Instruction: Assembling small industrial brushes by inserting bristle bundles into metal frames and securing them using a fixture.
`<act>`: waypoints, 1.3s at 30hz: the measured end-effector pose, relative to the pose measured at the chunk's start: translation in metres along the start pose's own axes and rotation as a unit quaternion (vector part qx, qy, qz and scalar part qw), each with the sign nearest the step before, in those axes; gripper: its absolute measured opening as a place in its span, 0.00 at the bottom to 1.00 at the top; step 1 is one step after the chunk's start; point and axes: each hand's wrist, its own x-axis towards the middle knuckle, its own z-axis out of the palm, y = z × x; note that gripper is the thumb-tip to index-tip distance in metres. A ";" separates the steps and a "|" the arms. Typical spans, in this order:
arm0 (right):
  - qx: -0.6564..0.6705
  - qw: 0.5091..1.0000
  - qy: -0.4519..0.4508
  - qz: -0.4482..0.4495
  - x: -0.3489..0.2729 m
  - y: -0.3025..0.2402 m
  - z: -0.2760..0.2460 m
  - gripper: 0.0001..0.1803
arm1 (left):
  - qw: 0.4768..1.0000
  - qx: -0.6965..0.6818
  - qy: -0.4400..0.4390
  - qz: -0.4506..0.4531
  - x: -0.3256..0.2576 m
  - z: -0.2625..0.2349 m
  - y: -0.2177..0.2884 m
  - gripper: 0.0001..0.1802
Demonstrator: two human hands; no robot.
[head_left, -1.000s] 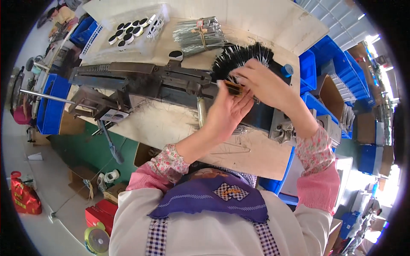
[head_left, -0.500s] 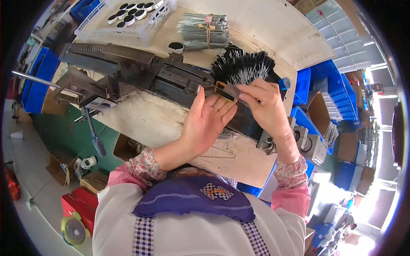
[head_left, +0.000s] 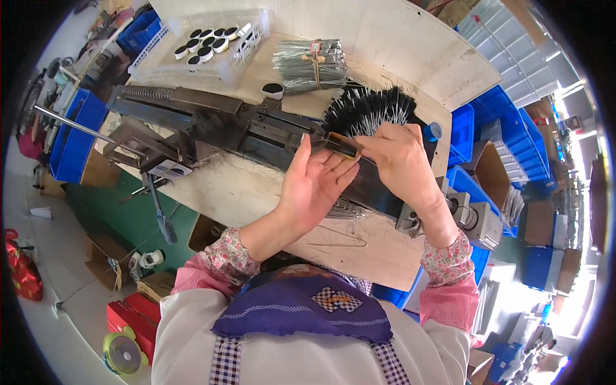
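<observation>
My left hand [head_left: 311,186] is palm up and open, its fingers stretched out under a small rectangular metal frame [head_left: 342,149] with a yellowish edge, at the end of a long dark metal machine [head_left: 256,122]. Nothing is gripped in that palm. From the right, my right hand [head_left: 403,157] closes thumb and fingers on the end of a small flat brown piece [head_left: 348,140] at the frame's upper edge. The fingers partly hide this piece. Just behind the hands lies a pile of black-bristled wire brushes [head_left: 372,109] with pale wire ends.
A tied bundle of metal wires [head_left: 311,64] lies at the back, near a white plastic tray [head_left: 221,72] of round black-topped pieces. A similar round piece [head_left: 273,90] stands beside the machine. Bent wires [head_left: 343,242] lie in front; grey knobbed equipment [head_left: 475,221] stands right. Blue bins [head_left: 462,135] flank the table.
The view has shifted, so the bench appears lower and farther right. The brown piece in my right fingers now shows a narrower side. My left hand keeps its open pose under the frame.
</observation>
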 end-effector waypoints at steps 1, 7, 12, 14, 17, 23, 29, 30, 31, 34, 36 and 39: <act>0.007 1.000 -0.004 -0.001 0.001 0.001 -0.001 0.09 | 1.000 0.004 -0.003 -0.001 0.000 0.000 -0.001 0.36; 0.013 1.000 0.003 -0.006 0.001 0.001 0.002 0.07 | 1.000 0.000 -0.003 0.006 -0.001 -0.001 -0.004 0.37; 0.095 0.985 0.039 0.140 -0.001 -0.026 -0.022 0.13 | 0.999 -0.005 -0.008 0.030 -0.001 -0.007 -0.002 0.34; -0.009 0.997 -0.038 0.064 -0.010 -0.031 -0.011 0.15 | 1.000 -0.010 -0.006 0.023 -0.001 -0.007 -0.003 0.32; -0.059 0.991 -0.084 0.088 -0.003 -0.045 -0.003 0.20 | 0.997 -0.032 -0.042 0.047 -0.001 -0.016 -0.004 0.28; -0.146 0.978 -0.139 0.042 0.000 -0.050 0.003 0.27 | 1.000 -0.006 -0.013 0.011 0.001 0.001 0.003 0.27; -0.160 0.980 -0.115 0.016 -0.010 -0.050 -0.001 0.19 | 0.997 0.078 0.004 0.006 0.006 -0.009 0.006 0.20; -0.153 0.984 -0.095 0.012 -0.016 -0.053 -0.003 0.14 | 0.997 0.082 -0.001 0.000 0.005 -0.014 0.000 0.20; -0.128 0.985 -0.116 0.022 -0.031 -0.059 -0.005 0.13 | 0.996 0.078 0.020 0.026 0.003 -0.015 -0.006 0.16; -0.006 0.971 -0.187 0.151 -0.106 -0.061 0.013 0.19 | 0.996 0.009 0.067 0.055 -0.003 -0.017 -0.039 0.09; -0.016 0.947 -0.238 0.217 -0.152 -0.058 0.037 0.16 | 0.995 -0.018 0.094 0.031 -0.001 -0.031 -0.063 0.16; 0.007 0.926 -0.258 0.274 -0.189 -0.048 0.064 0.16 | 0.980 0.065 0.188 -0.004 -0.005 -0.022 -0.079 0.22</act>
